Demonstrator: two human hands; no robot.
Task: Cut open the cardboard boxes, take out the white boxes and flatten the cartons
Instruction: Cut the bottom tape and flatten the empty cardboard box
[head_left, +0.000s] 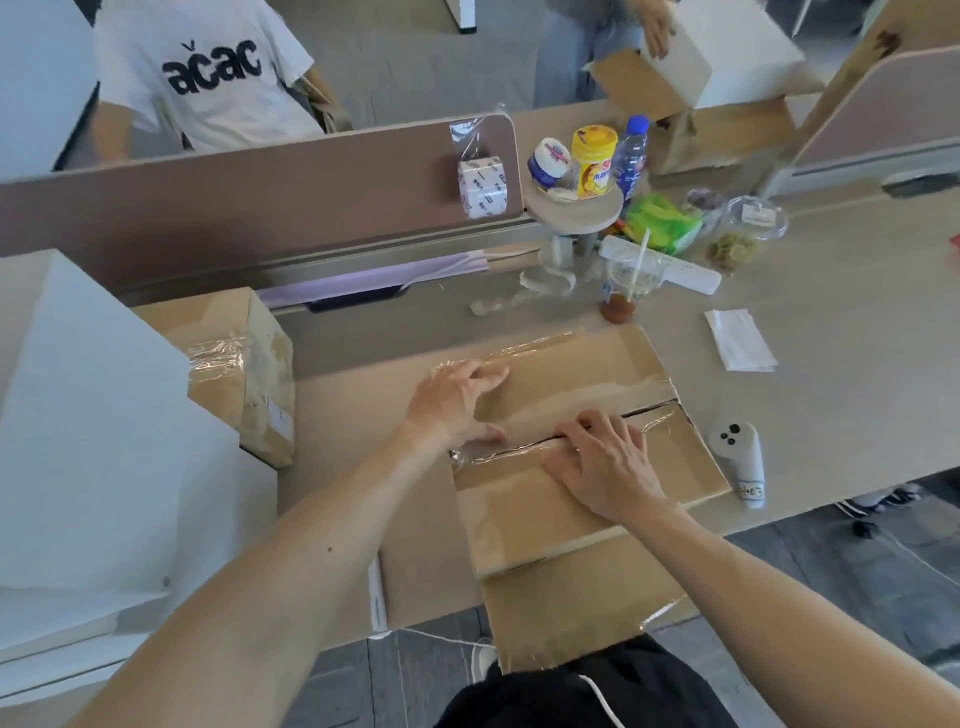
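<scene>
Left hand (457, 402) spread flat on cardboard box (566, 415); right hand (605, 465) apparently presses fingers into its seam.

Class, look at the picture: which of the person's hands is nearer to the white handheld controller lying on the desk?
Right. The right hand rests on the carton's near flap, a short way left of the controller. The left hand presses the far flap, farther left.

One head-worn wide view, looking forward and steeply down, close over the table (831, 364). Both forearms reach in from the bottom edge, the wearer's lap shows at the bottom, and the partition (260, 197) runs across the upper frame.
</scene>
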